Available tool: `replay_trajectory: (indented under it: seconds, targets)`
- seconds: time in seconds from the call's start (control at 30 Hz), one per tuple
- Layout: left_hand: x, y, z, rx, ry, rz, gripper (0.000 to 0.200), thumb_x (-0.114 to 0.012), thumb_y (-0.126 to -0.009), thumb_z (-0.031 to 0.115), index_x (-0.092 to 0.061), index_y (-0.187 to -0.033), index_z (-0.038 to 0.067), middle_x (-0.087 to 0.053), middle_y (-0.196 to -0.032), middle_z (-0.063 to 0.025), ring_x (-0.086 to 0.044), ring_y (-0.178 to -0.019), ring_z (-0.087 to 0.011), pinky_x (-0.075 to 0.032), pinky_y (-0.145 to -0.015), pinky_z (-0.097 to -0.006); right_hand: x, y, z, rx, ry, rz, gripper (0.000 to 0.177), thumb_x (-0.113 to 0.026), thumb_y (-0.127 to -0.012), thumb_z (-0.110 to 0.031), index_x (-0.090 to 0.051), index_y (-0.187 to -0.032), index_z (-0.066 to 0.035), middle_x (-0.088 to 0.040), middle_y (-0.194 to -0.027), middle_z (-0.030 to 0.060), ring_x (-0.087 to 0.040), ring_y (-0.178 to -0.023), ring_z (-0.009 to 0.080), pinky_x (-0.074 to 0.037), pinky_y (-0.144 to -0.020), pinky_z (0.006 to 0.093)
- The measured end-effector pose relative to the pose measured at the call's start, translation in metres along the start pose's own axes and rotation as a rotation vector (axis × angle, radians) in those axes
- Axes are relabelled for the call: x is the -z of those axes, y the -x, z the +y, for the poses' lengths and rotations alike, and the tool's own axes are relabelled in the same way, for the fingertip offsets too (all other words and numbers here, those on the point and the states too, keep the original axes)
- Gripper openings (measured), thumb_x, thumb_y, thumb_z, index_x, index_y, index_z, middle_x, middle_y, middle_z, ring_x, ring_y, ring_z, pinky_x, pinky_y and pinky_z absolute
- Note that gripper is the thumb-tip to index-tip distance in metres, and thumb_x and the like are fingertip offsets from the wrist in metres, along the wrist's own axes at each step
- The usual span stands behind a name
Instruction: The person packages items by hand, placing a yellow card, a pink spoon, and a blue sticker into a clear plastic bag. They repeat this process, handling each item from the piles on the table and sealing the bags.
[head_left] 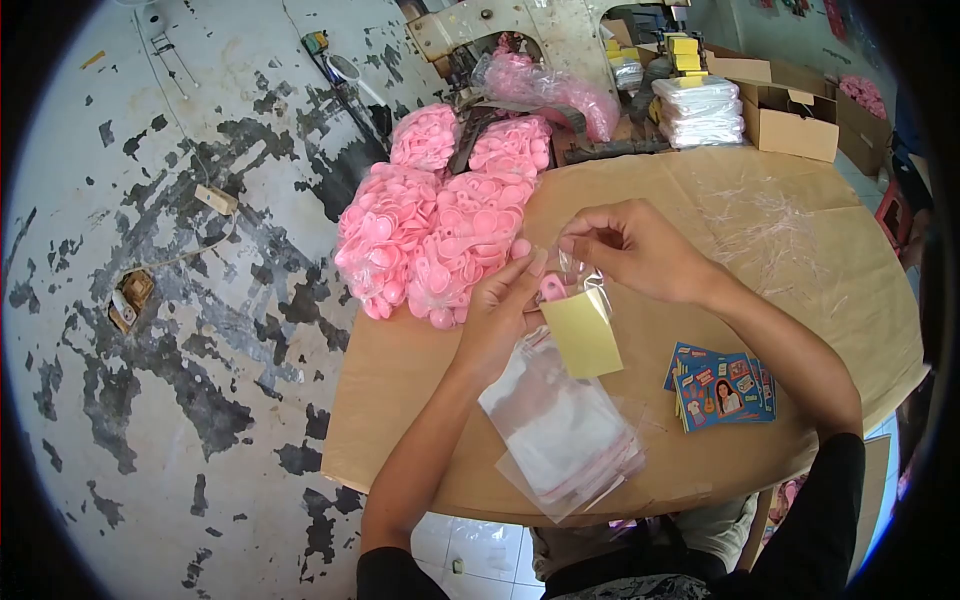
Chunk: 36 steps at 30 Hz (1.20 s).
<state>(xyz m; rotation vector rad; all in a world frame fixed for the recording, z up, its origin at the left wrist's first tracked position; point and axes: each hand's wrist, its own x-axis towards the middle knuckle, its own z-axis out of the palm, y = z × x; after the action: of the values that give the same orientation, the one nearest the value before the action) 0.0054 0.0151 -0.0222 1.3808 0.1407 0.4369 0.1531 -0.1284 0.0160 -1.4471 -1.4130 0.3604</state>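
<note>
Between my hands is a small clear plastic bag (603, 302) with a plain yellow card (583, 338) and a small pink plastic piece (552, 288) at it. My left hand (503, 308) pinches the bag's left side near the pink piece, thumb on top. The fingers of my right hand (640, 250) are closed on the bag's upper edge; the fingertips partly hide it. Below them a stack of clear plastic bags (565, 425) lies on the brown-covered table. Colourful printed cards (722, 388) are piled beneath my right forearm.
Large bags of pink plastic pieces (440, 235) stand at the table's left back. Thin clear strips (765, 230) lie scattered at right. Behind are packs of clear bags (698, 110), a cardboard box (795, 120) and a machine (515, 35). A peeling wall (190, 330) borders the left.
</note>
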Motion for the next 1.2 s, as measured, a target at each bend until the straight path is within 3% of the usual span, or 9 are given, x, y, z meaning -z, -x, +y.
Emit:
replay_trajectory:
  seconds: [0.13,0.23,0.33,0.53,0.63,0.83,0.93,1.03,1.2]
  targets:
    - [0.004,-0.001,-0.004,-0.024,-0.070,-0.031,0.037,-0.048,-0.102,0.020,-0.051,-0.132,-0.001,-0.064,-0.115,-0.0154,-0.067,-0.102,-0.0232,-0.058,-0.086,-0.0359,0.000,0.000,0.000,0.044,-0.099,0.047,0.019,-0.059,-0.096,-0.015,-0.067,-0.102,0.001,-0.064,-0.080,-0.0013,-0.050,-0.069,0.0020,-0.042,-0.060,0.0219]
    - [0.008,0.000,-0.007,-0.050,-0.099,-0.024,0.035,-0.048,-0.102,0.019,-0.053,-0.130,0.000,-0.064,-0.114,-0.0146,-0.067,-0.101,-0.0239,-0.058,-0.085,-0.0363,0.002,0.000,-0.001,0.070,0.050,0.049,0.020,-0.061,-0.096,-0.017,-0.066,-0.102,0.002,-0.064,-0.079,-0.0009,-0.051,-0.069,0.0022,-0.043,-0.060,0.0229]
    - [0.001,0.002,-0.008,-0.100,-0.064,0.031,0.028,-0.050,-0.101,0.017,-0.060,-0.122,0.000,-0.067,-0.103,-0.0091,-0.068,-0.089,-0.0175,-0.059,-0.075,-0.0302,-0.002,0.001,0.007,0.065,-0.027,-0.089,0.021,-0.063,-0.094,-0.019,-0.066,-0.103,0.000,-0.063,-0.075,-0.0004,-0.051,-0.067,0.0031,-0.043,-0.059,0.0239]
    - [-0.004,0.003,-0.006,-0.105,-0.047,0.041,0.029,-0.051,-0.101,0.016,-0.059,-0.124,0.000,-0.066,-0.101,-0.0070,-0.067,-0.088,-0.0147,-0.059,-0.076,-0.0292,-0.008,0.001,0.011,-0.011,0.108,-0.093,0.024,-0.066,-0.093,-0.022,-0.065,-0.107,-0.003,-0.058,-0.066,0.0007,-0.049,-0.062,0.0057,-0.041,-0.056,0.0263]
    - [-0.002,0.003,-0.005,-0.141,-0.064,0.044,0.031,-0.053,-0.100,0.018,-0.058,-0.125,0.000,-0.065,-0.102,-0.0063,-0.066,-0.088,-0.0133,-0.059,-0.075,-0.0289,-0.012,0.002,0.009,0.025,0.060,-0.074,0.035,-0.067,-0.090,-0.030,-0.066,-0.108,0.000,-0.059,-0.067,0.0063,-0.052,-0.061,0.0103,-0.043,-0.056,0.0290]
    - [-0.008,0.004,-0.004,-0.136,-0.028,0.122,0.034,-0.054,-0.100,0.020,-0.057,-0.126,0.000,-0.065,-0.106,-0.0076,-0.066,-0.090,-0.0135,-0.059,-0.076,-0.0298,-0.014,0.001,0.014,0.050,-0.003,-0.048,0.025,-0.064,-0.093,-0.019,-0.068,-0.106,0.001,-0.067,-0.078,0.0076,-0.057,-0.069,0.0090,-0.047,-0.063,0.0267]
    - [-0.005,0.004,-0.004,-0.122,0.026,0.055,0.035,-0.054,-0.100,0.020,-0.056,-0.127,-0.001,-0.065,-0.108,-0.0093,-0.067,-0.092,-0.0161,-0.059,-0.077,-0.0305,-0.011,0.000,0.010,0.018,-0.058,-0.025,0.017,-0.062,-0.094,-0.011,-0.068,-0.106,0.001,-0.070,-0.091,0.0056,-0.061,-0.080,0.0062,-0.050,-0.072,0.0241]
    - [-0.001,0.004,-0.006,-0.136,-0.020,0.059,0.039,-0.048,-0.102,0.020,-0.050,-0.135,-0.001,-0.066,-0.109,-0.0108,-0.067,-0.097,-0.0194,-0.058,-0.083,-0.0330,-0.013,0.000,0.013,0.037,-0.125,-0.011,0.017,-0.064,-0.093,-0.011,-0.069,-0.105,0.000,-0.070,-0.093,0.0047,-0.061,-0.083,0.0066,-0.050,-0.073,0.0241]
    - [-0.003,0.007,-0.002,-0.129,-0.079,0.025,0.039,-0.048,-0.102,0.020,-0.050,-0.135,-0.001,-0.066,-0.110,-0.0118,-0.068,-0.096,-0.0206,-0.058,-0.082,-0.0337,0.004,-0.003,0.009,0.109,-0.024,-0.192,0.018,-0.065,-0.092,-0.010,-0.070,-0.107,-0.001,-0.071,-0.096,0.0032,-0.061,-0.083,0.0065,-0.050,-0.072,0.0237]
